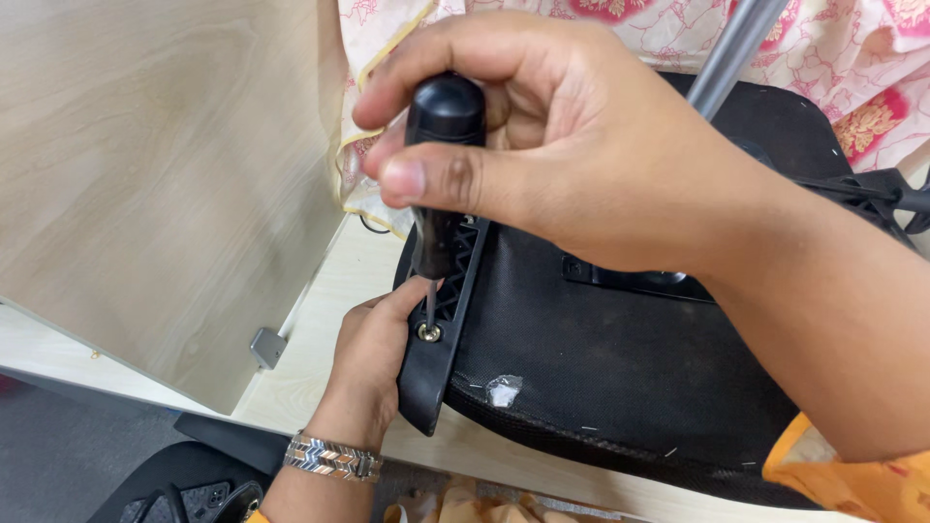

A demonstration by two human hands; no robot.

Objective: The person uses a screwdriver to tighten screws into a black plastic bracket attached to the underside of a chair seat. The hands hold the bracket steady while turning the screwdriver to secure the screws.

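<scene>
Grip: right hand (572, 145) closed around screwdriver (441, 184), tip in screw (428, 333); left hand (373, 363) pinching black bracket (436, 368).

A pale wood-grain desk (320, 329) runs from the lower left of the frame toward the lower right, its front edge slanting across the bottom. A black chair seat (620, 378) lies upside down on it, filling the centre and right, with its rim overhanging near the front edge. At the left, an upright light-wood panel (155, 174) stands on the desk, joined near its lower corner by a small grey bracket (268, 347). Patterned pink-and-cream cloth (387, 184) hangs down to the desk at upper centre.
</scene>
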